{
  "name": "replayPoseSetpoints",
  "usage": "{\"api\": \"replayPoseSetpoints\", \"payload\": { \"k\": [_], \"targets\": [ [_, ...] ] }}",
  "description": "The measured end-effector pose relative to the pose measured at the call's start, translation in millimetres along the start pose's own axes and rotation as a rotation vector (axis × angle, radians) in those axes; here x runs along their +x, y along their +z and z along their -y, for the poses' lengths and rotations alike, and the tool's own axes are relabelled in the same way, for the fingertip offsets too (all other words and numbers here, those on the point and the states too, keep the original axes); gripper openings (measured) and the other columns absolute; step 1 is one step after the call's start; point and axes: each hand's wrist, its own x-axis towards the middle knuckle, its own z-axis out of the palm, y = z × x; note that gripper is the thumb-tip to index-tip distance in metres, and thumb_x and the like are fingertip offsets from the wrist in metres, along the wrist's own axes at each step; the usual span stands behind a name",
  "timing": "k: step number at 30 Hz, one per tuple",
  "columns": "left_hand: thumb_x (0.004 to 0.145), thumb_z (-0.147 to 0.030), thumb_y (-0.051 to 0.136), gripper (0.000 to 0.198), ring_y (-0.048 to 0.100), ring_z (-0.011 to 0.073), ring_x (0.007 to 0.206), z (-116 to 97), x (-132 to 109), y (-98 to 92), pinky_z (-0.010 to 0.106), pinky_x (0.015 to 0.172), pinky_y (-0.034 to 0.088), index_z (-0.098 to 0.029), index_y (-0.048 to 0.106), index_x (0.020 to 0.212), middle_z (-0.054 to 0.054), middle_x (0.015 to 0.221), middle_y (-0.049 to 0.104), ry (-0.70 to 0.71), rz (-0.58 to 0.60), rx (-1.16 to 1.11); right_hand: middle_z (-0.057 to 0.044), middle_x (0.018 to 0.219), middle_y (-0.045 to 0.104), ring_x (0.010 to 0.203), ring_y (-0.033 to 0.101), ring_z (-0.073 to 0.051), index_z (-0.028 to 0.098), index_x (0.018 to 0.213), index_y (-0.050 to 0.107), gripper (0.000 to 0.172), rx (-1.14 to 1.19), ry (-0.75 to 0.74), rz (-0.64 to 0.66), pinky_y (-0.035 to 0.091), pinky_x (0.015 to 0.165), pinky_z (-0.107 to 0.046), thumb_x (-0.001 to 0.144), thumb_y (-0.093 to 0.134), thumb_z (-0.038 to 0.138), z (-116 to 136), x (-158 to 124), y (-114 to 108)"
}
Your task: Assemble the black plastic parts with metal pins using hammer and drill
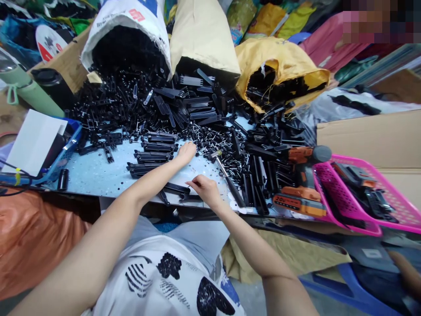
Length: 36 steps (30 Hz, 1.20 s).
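My left hand [187,152] is closed at the near left edge of a heap of small screws [210,139]; its fingertips are mostly hidden. Closer to me, my right hand [205,189] makes a pinch, and whatever sits in its fingertips is too small to name. Just below that pinch lies a long black plastic part [177,188] at the table's front edge. Stacked black parts with forked ends [153,156] lie left of my left hand. A hammer [230,182] with a dark handle rests right of my right hand.
An orange cordless drill [301,182] stands at the right, beside a pink basket [394,197]. Large sacks, one white [128,22] and one yellow [283,57], open onto heaps of black parts [108,101]. At left are a blue basket [70,149] and a green bottle [39,94].
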Motion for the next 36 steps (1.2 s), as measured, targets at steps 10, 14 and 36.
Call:
{"api": "replayPoseSetpoints", "payload": {
  "k": [10,14,36],
  "targets": [
    [0.075,-0.031,0.062,0.022,0.06,0.0143,0.064,58.1,-136.6,-53.9,0.027,0.063,0.048,-0.014,0.063,0.088,0.004,0.074,0.064,-0.214,-0.214,-1.018,-0.006,0.072,0.058,0.066,0.052,-0.012,0.017,0.07,0.055,0.04,-0.228,-0.178,0.035,0.035,0.062,-0.022,0.097,0.032,0.035,9.5,-21.6,2.2],
    [0.059,-0.036,0.074,0.033,0.056,0.0096,0.054,80.7,-190.6,-51.1,0.022,0.054,0.043,-0.011,0.063,0.078,0.003,0.066,0.063,-0.548,-0.092,-1.421,-0.006,0.075,0.059,0.07,0.053,-0.012,0.018,0.07,0.055,0.04,-0.2,-0.18,0.028,0.036,0.064,-0.023,0.098,0.032,0.034,10.3,-25.6,9.8],
    [0.071,-0.043,0.065,0.038,0.037,0.0058,0.038,83.4,-199.2,-38.3,0.019,0.04,0.031,-0.012,0.062,0.093,-0.005,0.051,0.047,-0.49,0.056,-1.037,-0.012,0.108,0.063,0.098,0.061,-0.019,0.018,0.127,0.049,0.038,-0.017,-0.387,-0.058,0.052,0.081,-0.031,0.09,0.049,0.03,-9.7,-48.5,12.2]
  ]
}}
